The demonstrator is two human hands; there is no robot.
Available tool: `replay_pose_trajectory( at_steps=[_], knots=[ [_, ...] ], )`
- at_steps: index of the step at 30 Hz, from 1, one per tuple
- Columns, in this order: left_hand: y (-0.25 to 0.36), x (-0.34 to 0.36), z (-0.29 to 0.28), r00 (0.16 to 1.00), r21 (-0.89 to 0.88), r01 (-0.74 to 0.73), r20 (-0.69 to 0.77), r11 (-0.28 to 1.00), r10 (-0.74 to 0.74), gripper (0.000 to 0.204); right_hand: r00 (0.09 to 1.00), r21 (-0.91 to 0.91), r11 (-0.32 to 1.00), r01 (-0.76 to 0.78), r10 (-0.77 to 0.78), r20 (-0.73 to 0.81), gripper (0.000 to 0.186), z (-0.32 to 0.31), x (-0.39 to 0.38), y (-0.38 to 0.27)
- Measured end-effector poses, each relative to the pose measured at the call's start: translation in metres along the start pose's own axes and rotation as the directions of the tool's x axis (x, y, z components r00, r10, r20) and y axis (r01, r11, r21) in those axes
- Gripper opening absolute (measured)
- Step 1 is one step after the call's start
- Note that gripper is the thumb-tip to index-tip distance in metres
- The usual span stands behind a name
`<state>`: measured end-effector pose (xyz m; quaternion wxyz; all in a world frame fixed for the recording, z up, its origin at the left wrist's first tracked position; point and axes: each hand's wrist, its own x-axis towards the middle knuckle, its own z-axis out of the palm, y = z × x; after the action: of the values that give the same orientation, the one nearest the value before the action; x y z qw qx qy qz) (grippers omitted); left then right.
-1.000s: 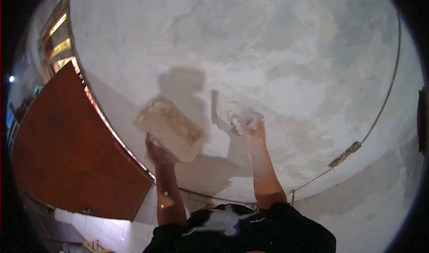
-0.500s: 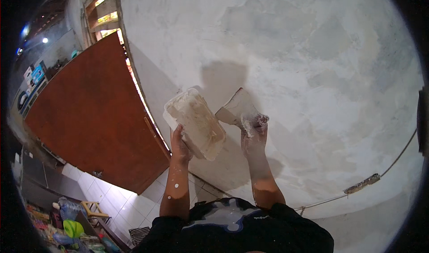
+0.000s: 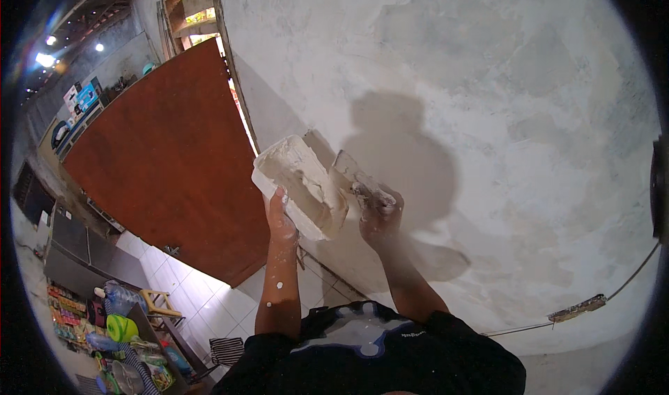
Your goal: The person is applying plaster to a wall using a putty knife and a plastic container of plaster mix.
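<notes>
My left hand (image 3: 280, 217) is closed round the near left side of a white rectangular plastic tub (image 3: 260, 179), which is tilted with its open top toward me. Pale plaster paste (image 3: 300, 179) coats the inside of the tub. In my right hand (image 3: 382, 222) is a putty knife (image 3: 343, 166), gripped at its plaster-caked handle. Its blade points up and left, close by the tub's right edge; whether the two touch I cannot tell. Behind both hands stands a wall (image 3: 488, 137) with patchy white and grey plaster. White specks dot my left forearm.
A brown door (image 3: 157, 165) stands at the left beside the wall. Beyond it are a wooden stool (image 3: 162, 304), a green container (image 3: 122, 328) and a heap of household goods. A cable with a small block (image 3: 577, 308) runs along the wall at lower right.
The putty knife has turned, showing its blade more edge-on, and moved left and down nearer the tub. The paste in the tub looks more heaped. The view has swung, shifting the door rightward.
</notes>
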<state>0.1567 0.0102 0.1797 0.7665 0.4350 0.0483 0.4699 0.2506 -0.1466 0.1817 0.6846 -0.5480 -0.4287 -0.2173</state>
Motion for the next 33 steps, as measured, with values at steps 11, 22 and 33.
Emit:
replay_pose_trajectory(
  at_steps=[11, 22, 33],
  knots=[
    [0.032, -0.011, 0.028, 0.996, 0.096, -0.038, 0.079, 0.995, 0.03, 0.061, 0.978, -0.019, 0.98, 0.197, -0.195, 0.072, 0.032, 0.017, -0.008, 0.007],
    [0.027, 0.0, 0.006, 0.997, 0.008, 0.015, 0.077, 1.0, -0.016, 0.059, 0.897, 0.127, 0.92, -0.37, 0.318, 0.307, 0.022, -0.01, 0.001, 0.03],
    [0.03, -0.006, 0.017, 0.997, -0.069, 0.065, 0.038, 0.996, -0.062, 0.057, 0.85, 0.761, 0.524, -0.383, 0.523, 0.067, 0.019, -0.017, 0.028, -0.014]
  ],
)
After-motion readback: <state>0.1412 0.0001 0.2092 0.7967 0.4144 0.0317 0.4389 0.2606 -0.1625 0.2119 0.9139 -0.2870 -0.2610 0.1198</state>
